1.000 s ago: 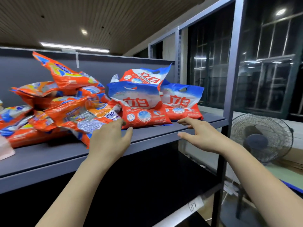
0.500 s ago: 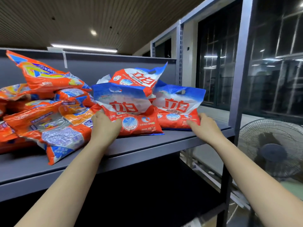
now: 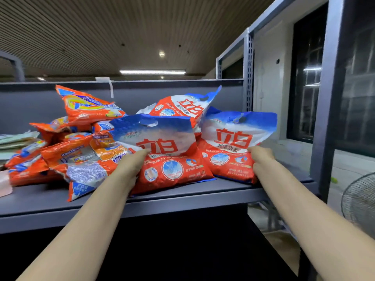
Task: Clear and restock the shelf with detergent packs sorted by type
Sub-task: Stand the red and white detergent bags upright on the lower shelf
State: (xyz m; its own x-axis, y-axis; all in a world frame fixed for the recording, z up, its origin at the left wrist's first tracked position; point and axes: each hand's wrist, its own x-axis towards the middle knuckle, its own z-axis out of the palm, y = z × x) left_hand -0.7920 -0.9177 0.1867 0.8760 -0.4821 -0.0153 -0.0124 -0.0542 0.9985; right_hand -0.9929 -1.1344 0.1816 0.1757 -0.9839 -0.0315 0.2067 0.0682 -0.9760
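On the grey shelf (image 3: 182,196) stand three red, white and blue detergent packs. My left hand (image 3: 132,166) grips the left edge of the middle pack (image 3: 166,157). My right hand (image 3: 260,159) grips the right edge of the right pack (image 3: 229,147). A third pack of the same kind (image 3: 182,107) leans behind them. To the left lies a loose heap of orange detergent packs (image 3: 81,147), one of them (image 3: 87,104) propped on top.
Pale green packs (image 3: 16,139) lie at the far left of the shelf, and a pink item (image 3: 5,185) sits at the left edge. A grey upright post (image 3: 328,98) bounds the shelf on the right. A floor fan (image 3: 359,201) stands beyond it.
Both hands reached from the shelf's front edge forward to the red-and-blue packs and took hold of them. The camera moved closer and turned a little right.
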